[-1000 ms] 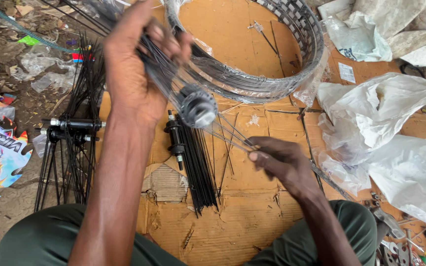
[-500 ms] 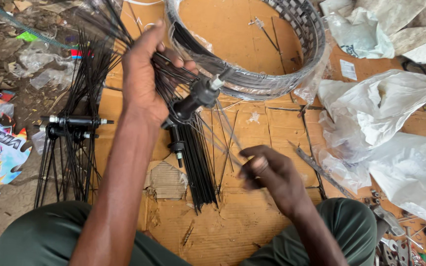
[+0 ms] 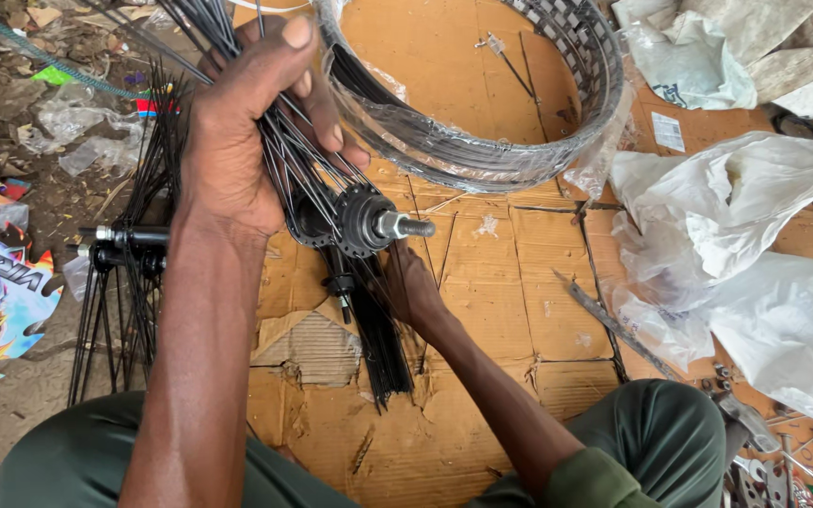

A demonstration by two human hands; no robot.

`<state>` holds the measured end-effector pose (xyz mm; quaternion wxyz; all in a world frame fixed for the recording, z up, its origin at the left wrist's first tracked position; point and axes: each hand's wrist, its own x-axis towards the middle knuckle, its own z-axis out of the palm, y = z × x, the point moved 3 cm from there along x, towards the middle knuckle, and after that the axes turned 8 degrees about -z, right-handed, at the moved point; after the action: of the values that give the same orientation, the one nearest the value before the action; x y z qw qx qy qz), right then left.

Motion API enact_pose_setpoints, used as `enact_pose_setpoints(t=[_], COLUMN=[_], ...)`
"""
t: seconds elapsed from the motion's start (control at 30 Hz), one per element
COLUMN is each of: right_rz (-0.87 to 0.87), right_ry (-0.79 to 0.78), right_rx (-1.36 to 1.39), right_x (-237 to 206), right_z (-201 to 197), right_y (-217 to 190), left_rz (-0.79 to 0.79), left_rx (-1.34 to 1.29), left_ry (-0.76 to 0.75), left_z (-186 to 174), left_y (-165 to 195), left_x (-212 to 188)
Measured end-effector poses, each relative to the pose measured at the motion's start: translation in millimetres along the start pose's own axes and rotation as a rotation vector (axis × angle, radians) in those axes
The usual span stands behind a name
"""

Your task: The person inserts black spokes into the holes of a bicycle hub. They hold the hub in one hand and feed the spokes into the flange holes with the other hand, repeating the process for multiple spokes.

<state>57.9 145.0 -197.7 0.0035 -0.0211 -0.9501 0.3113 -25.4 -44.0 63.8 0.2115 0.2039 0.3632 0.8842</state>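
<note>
My left hand (image 3: 251, 132) is raised over the cardboard and grips a bundle of thin black spokes (image 3: 279, 155) that fan out from a black wheel hub (image 3: 359, 221). The hub's threaded axle points to the right. My right hand (image 3: 411, 287) reaches in under the hub, its fingers hidden behind the hub and spokes, so what it holds cannot be seen. A loose bunch of black spokes (image 3: 383, 343) lies on the cardboard just below the hub.
Stacked wheel rims wrapped in clear plastic (image 3: 482, 141) stand at the top centre on flattened cardboard (image 3: 510, 310). A second hub with spokes (image 3: 119, 254) lies at the left. White plastic bags (image 3: 755, 254) fill the right. Small metal parts (image 3: 764, 442) sit at bottom right.
My left hand has turned the hub so its axle now points right. My right hand moved up from the cardboard to just under the hub.
</note>
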Motion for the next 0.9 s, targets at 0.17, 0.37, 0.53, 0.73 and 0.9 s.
enact_pose_setpoints(t=[0.17, 0.37, 0.53, 0.73, 0.9], right_rz=[0.245, 0.409, 0.243, -0.127, -0.152], right_ry=[0.004, 0.120, 0.303, 0.511, 0.364], right_rx=[0.249, 0.744, 0.734, 0.673, 0.719], right_x=[-6.1, -37.3, -62.9, -95.9, -96.3], right_z=[-16.7, -79.3, -135.6, -166.0, -154.9], right_y=[1.3, -5.3, -31.4, -50.8, -42.6], left_rz=[-0.020, -0.019, -0.066, -0.132, -0.189], left_rx=[-0.027, -0.135, -0.171, -0.186, -0.234], left_ry=[0.045, 0.065, 0.088, 0.061, 0.035], left_z=[-4.8, -13.0, -14.0, -4.5, 0.4], left_y=[1.2, -11.7, -22.2, -34.1, -46.5], left_x=[1.5, 9.9, 12.4, 12.6, 12.6])
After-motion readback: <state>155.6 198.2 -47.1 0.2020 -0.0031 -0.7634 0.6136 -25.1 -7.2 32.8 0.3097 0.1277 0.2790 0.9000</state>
